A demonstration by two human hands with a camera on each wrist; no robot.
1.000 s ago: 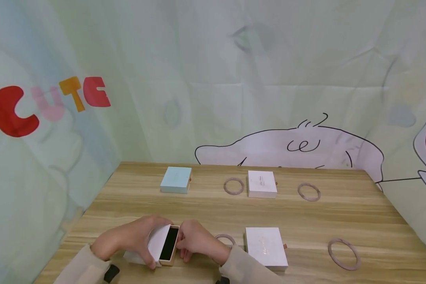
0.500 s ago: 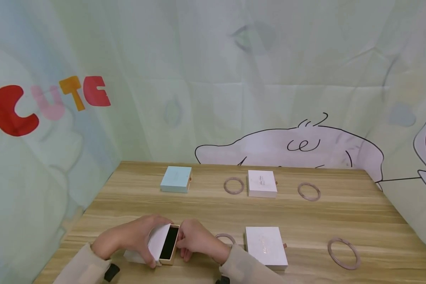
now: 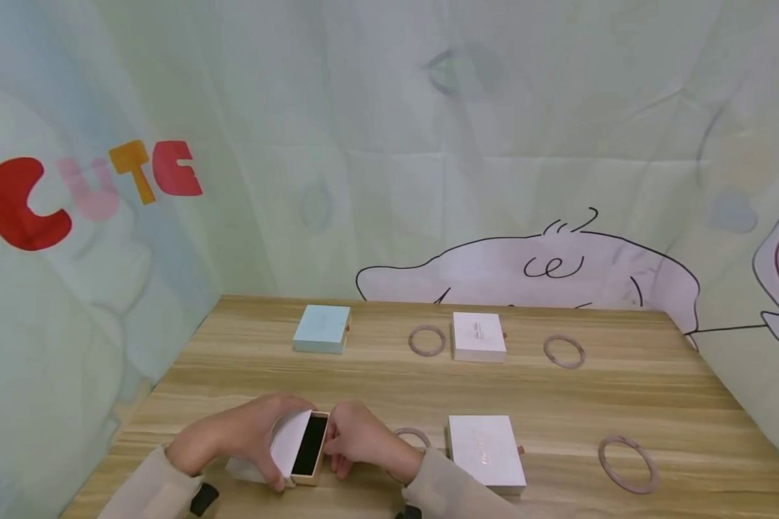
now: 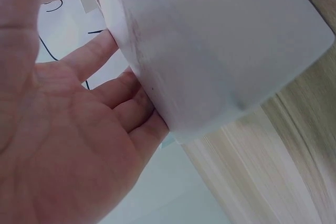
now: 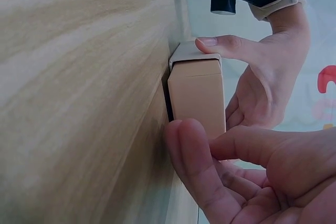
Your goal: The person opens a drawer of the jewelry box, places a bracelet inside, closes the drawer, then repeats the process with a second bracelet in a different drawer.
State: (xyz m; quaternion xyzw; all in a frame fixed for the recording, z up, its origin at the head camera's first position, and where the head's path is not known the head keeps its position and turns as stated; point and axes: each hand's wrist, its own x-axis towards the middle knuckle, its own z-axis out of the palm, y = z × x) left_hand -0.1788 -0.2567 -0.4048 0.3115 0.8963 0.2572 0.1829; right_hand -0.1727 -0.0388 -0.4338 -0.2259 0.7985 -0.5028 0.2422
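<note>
My left hand (image 3: 249, 432) grips a white box (image 3: 290, 436) across its sleeve, thumb on the near side and fingers on the far side. Its drawer (image 3: 309, 445) juts partway out to the right, showing a black lining. At the drawer's beige end (image 5: 197, 93), my right hand (image 3: 360, 436) has thumb and fingers pinched together; what lies between them is hidden. The left wrist view shows the left fingers against the white sleeve (image 4: 210, 51). A mauve bangle (image 3: 414, 431) lies just beyond my right wrist, partly covered by it.
On the wooden table (image 3: 363, 378), a white box (image 3: 487, 450) and a bangle (image 3: 605, 461) lie to the right. Along the back are a light blue box (image 3: 322, 326), a bangle (image 3: 427, 353), another white box (image 3: 479, 335) and one more bangle (image 3: 565, 365). A printed curtain (image 3: 389, 202) hangs behind.
</note>
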